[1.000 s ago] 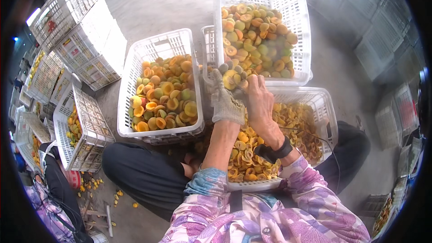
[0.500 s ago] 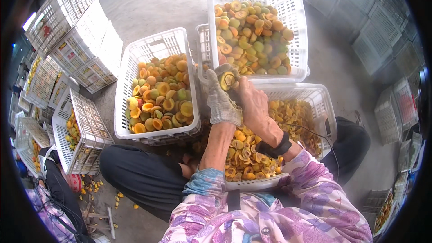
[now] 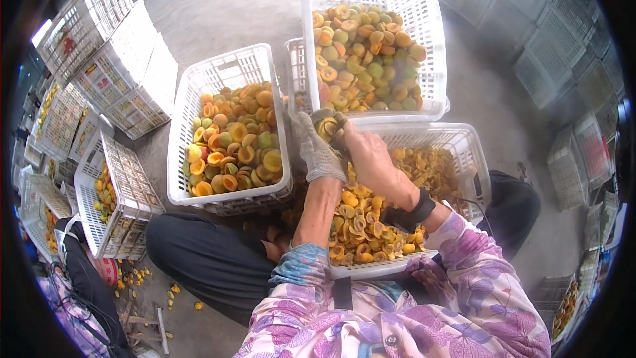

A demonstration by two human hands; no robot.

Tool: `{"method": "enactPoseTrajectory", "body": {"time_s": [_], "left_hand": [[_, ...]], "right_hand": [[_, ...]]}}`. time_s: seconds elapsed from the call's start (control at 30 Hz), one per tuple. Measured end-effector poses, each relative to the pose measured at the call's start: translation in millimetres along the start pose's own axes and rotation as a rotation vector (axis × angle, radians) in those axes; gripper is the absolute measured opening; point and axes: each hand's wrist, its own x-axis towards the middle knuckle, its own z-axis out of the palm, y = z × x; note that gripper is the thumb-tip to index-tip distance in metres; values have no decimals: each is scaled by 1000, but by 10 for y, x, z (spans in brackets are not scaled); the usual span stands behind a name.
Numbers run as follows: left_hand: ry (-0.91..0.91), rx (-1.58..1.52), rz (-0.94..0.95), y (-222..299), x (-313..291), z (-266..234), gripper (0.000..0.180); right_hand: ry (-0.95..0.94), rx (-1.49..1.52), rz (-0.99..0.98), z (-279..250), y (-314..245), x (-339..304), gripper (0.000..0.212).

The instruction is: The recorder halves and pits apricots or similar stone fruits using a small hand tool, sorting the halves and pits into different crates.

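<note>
My left hand (image 3: 318,149) wears a grey knit glove and grips a halved yellow-orange fruit (image 3: 327,127) in front of me. Pressed against the same fruit from the right is my bare right hand (image 3: 371,159), fingers curled at it; any tool in it is hidden. Both hands hover over a white plastic crate (image 3: 464,136) on my lap, filled with small orange fruit halves. Ahead stands a tall white crate (image 3: 434,40) of green and orange fruit. On my left sits another white crate (image 3: 179,159) of orange halves.
Stacked white crates (image 3: 112,73) line the left side, some holding fruit. More crates (image 3: 570,79) stand at the right. A person's dark leg (image 3: 79,278) shows at lower left, with fruit scraps (image 3: 142,278) scattered on the concrete floor.
Both hands have drawn back slightly from the far crate toward me, keeping the fruit between them. The view has shifted a little.
</note>
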Motion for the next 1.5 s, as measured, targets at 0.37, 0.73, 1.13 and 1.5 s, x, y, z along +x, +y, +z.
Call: {"method": "enactPoseTrajectory", "body": {"time_s": [0.37,0.73,1.13,1.5], "left_hand": [[-38,-16,71,35,-55,87,40],[76,166,192,-77,-124,112,43],[-183,-128,-84,-31,-270,187,39],[-135,-177,-500,-177,35,-138,34]], "right_hand": [[-251,174,2,-240,108,75,31],[-206,204,-71,-162,225,-148,35],[-663,442,434,-778,20,-68,23],[-769,-279,-551,-1168,506,-66,22]]}}
